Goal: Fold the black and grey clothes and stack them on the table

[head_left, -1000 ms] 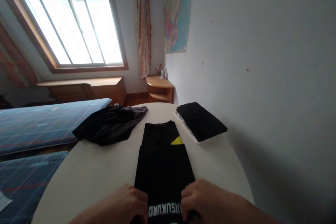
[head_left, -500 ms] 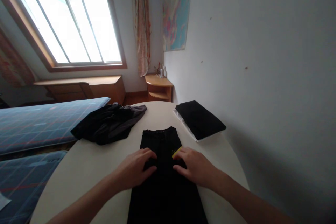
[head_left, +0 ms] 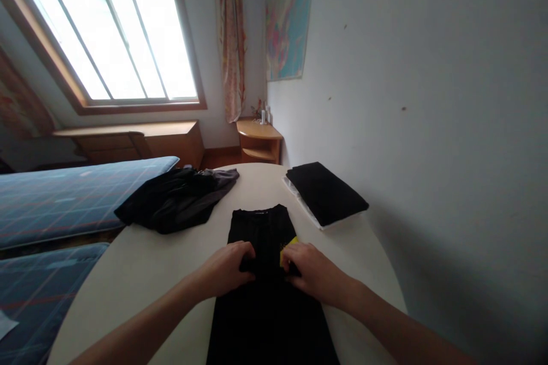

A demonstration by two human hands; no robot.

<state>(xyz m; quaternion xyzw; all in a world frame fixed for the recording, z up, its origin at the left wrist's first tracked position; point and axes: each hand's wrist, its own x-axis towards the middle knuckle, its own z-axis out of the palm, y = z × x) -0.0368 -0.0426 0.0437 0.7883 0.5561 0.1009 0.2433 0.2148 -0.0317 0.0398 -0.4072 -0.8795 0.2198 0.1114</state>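
Observation:
A long black garment (head_left: 269,319) lies lengthwise before me, narrower at its far end, where a small pale label shows inside the edge. A yellow patch marks its right side. My left hand (head_left: 229,267) is closed with thumb and fingers pinching the cloth on the left side. On the right, my right hand (head_left: 314,271) grips the cloth beside the yellow patch, fingers curled. Between the hands the fabric is gathered slightly, its folds hard to make out in the dark cloth.
A round cream table (head_left: 171,274) bears the garment. A crumpled black and grey garment (head_left: 180,199) lies at its left, a folded black cloth (head_left: 327,194) on white material at its right. Blue checked mattresses (head_left: 85,199) adjoin the left; a white wall (head_left: 428,182) stands right.
Both hands have closed their fingers onto the black garment, thumbs drawn in. More of the yellow patch shows now by my right hand.

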